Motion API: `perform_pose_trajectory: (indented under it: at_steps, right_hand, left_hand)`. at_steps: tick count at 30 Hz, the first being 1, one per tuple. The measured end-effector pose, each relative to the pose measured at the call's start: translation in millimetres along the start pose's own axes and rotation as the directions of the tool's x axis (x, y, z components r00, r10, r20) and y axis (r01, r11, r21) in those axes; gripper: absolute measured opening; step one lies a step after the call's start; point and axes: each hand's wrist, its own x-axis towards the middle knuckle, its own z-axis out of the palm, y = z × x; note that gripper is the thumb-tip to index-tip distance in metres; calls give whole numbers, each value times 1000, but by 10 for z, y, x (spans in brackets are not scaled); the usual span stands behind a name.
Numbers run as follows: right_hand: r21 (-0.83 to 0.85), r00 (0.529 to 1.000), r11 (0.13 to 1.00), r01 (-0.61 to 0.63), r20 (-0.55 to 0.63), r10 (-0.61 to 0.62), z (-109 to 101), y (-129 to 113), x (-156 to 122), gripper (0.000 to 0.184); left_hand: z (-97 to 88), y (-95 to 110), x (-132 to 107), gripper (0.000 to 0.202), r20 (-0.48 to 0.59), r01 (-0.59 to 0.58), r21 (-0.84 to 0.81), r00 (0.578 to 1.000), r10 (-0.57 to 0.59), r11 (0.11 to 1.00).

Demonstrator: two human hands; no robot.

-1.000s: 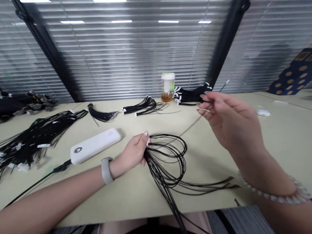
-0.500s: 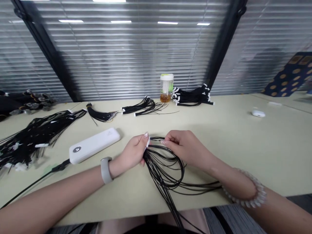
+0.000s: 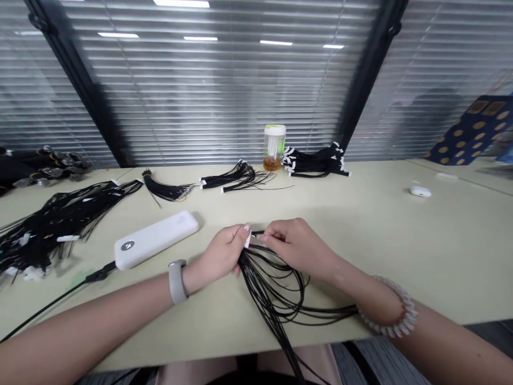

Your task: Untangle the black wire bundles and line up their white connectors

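My left hand is closed around a white connector at the end of a bundle of thin black wires. The thumb presses on the connector's upper end. Close on its right, my right hand pinches a black wire near the connector, thumb against forefinger. The wire's tip is too small to make out. From the connector the bundle loops to the right and hangs over the table's front edge.
A white power bank with a black cable lies left of my hands. Black wire bundles spread at far left; more wires and a stack of cables lie behind. A jar stands beside the stack. A white case sits right.
My right hand has moved left, closer to the connector, still pinching the wire. My left hand has shifted slightly to the right and down in the view.
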Motion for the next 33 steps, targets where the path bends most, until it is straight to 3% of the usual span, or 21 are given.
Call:
perform_pose_trajectory:
  at_steps: [18,33]
  right_hand:
    - [-34,997,999,11,73,-8,0,-37,0,28]
    - [-18,1000,1000,-13,-9,13,110,-3,15,27]
  left_hand:
    - [9,25,-13,38,11,-18,20,1000,17,1000]
    - [14,-20,-1,40,31,-26,45,999,25,999]
